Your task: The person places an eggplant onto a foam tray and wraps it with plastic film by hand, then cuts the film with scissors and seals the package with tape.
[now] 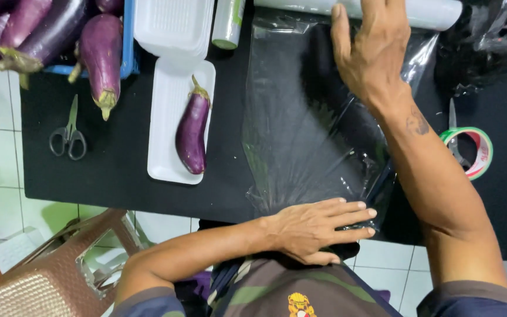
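clear film stretched flat across the black tabletop

a sheet of clear cling film lies across the black tabletop, its long axis running from the near edge straight out to the far edge, where it is still joined to its white roll. the roll lies crosswise along the far edge, at right angles to the sheet. the film is thin, glossy and wrinkled, with fine creases fanning toward the near edge.

the left hand lies open and flat, palm down, fingers together and pointing right, pressing the film's near end at the tabletop's near edge. the right hand is open too, fingers spread over the roll at the far edge.

just left of the film sits a white foam tray, oblong with rounded corners, its long axis also near to far. one smooth purple eggplant lies in it lengthwise, green stem toward the far edge. more trays are stacked beyond it. a blue crate of eggplants fills the far left corner, steel scissors lie near the left edge, and a tape roll sits toward the right.
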